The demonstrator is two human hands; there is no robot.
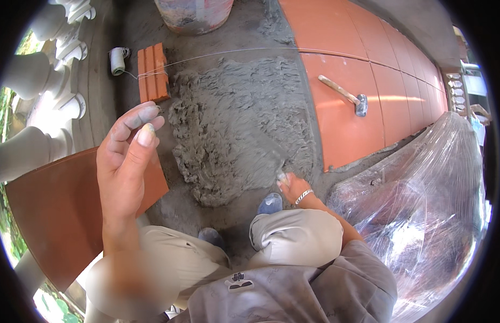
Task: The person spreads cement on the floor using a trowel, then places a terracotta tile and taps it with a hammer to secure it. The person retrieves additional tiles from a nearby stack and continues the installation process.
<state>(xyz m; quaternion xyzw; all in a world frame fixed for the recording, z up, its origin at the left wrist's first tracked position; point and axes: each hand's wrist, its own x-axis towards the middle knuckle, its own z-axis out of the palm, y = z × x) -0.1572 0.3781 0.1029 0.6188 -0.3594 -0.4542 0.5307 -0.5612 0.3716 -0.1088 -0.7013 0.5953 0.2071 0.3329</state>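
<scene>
My right hand [296,189] grips the handle of a trowel [282,175], low on the right side. Its blade lies on a bed of wet grey mortar [234,118] and blends into it. The mortar is rough and ridged, with a smoother patch near the blade. Raised at the left is my left hand [126,153], smeared with grey. Its fingers curl loosely, the thumb stands apart from the palm, and no object shows in it. Behind its fingertips lies a grooved orange brick [153,72] with white string [223,53] running from it across the mortar.
Orange tiles [341,124] lie right of the mortar, bearing a mallet [344,96]. A string spool [118,61] sits beside the brick. A bucket [196,16] stands at the far side. A loose tile [61,210] is left; a plastic-wrapped stack [411,215] is right. White balusters [29,75] line the left.
</scene>
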